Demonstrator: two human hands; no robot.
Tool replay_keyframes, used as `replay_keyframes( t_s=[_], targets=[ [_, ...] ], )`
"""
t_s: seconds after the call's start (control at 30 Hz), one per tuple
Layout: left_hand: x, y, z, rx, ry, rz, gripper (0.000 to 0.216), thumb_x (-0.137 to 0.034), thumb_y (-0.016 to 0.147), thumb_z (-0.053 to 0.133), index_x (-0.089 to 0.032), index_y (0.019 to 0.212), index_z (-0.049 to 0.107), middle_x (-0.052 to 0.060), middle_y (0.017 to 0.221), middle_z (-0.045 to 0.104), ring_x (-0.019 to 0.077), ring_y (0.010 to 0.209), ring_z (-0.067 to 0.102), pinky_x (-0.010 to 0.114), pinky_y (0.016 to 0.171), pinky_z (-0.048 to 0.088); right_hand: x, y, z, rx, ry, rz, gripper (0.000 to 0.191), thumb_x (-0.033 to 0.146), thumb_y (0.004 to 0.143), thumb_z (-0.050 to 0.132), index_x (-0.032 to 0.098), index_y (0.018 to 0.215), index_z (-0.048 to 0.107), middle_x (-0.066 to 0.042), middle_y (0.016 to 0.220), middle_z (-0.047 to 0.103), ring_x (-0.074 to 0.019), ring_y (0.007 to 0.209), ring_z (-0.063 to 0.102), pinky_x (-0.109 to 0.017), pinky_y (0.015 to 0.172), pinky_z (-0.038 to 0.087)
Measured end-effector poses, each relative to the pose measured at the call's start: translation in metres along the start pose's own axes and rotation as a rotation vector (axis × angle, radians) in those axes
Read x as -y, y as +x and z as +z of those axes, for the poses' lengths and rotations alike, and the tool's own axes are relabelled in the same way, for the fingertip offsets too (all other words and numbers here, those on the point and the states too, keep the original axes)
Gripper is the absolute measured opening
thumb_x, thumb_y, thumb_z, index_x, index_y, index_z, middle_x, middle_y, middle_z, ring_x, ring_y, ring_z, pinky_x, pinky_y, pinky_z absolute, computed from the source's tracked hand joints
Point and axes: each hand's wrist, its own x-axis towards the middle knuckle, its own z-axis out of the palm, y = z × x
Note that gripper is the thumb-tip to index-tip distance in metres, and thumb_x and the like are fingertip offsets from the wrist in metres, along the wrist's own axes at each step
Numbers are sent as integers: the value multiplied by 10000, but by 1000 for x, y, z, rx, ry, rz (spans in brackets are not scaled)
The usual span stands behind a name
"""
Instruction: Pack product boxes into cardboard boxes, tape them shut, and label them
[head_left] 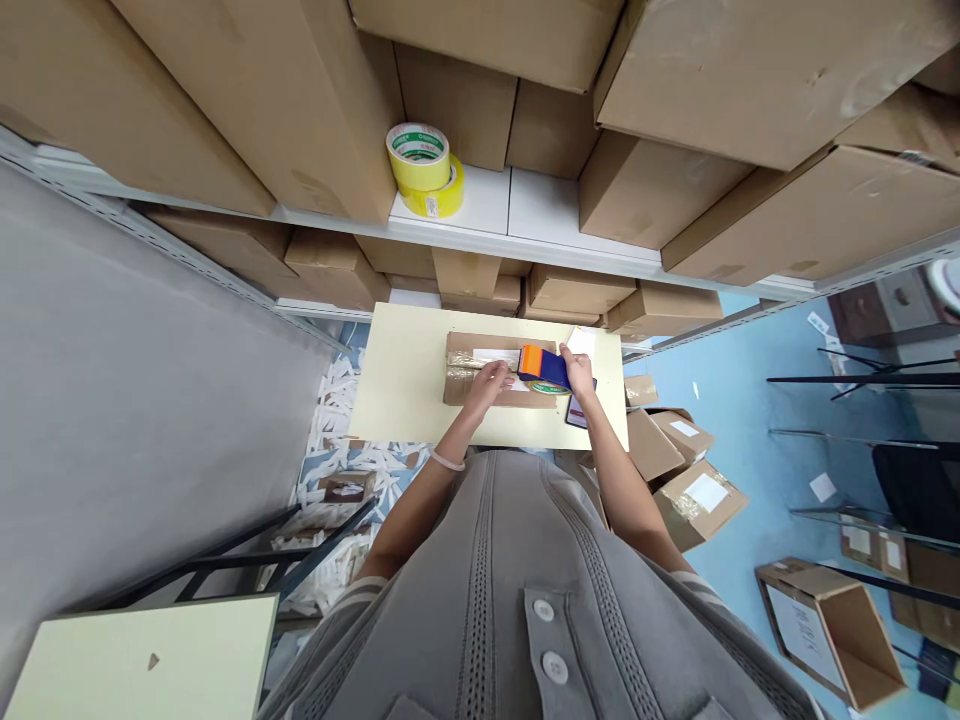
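Note:
A small cardboard box with a white label lies on a pale yellow table. My left hand rests flat on the box's top, fingers spread. My right hand grips an orange and blue tape dispenser that sits on the right part of the box. A dark phone lies on the table just under my right wrist, and a white slip of paper lies beyond the dispenser.
Metal shelving packed with cardboard boxes rises behind the table, with two yellow tape rolls on one shelf. Sealed parcels and an open box sit on the blue floor at right. White paper strips litter the floor at left.

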Motion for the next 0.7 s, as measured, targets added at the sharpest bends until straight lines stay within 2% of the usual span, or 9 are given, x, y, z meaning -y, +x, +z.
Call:
replay_keyframes(
  t_s=[0.13,0.23,0.53,0.7],
  targets=[
    [-7,10,9,40,-142,-33,287,-433,868,685,-155,900,624,36,777,704,115,642,660,280,719,561,-1,0,0,4,-5,-14,590,767,774,437,269,510,265,54,481,240,-100,502,240,-274,479,236],
    [-11,12,9,27,-135,-3,287,-417,824,736,-157,807,616,-5,653,653,93,559,606,255,661,537,-1,0,0,2,-31,-24,584,762,779,422,273,508,250,54,481,225,-102,504,229,-277,479,236],
    [-20,17,-7,-5,-11,81,223,-332,842,713,-172,754,585,-34,610,598,114,534,614,280,648,527,16,-3,-1,-25,-195,-140,609,649,889,423,270,478,181,51,449,194,-99,481,209,-288,493,217],
    [-26,19,-18,0,-21,94,182,-267,811,713,-163,727,588,-32,662,596,87,524,583,250,592,531,31,-1,2,-8,-361,-225,620,598,942,415,265,443,256,26,413,301,-126,460,283,-299,525,259]
  ],
)
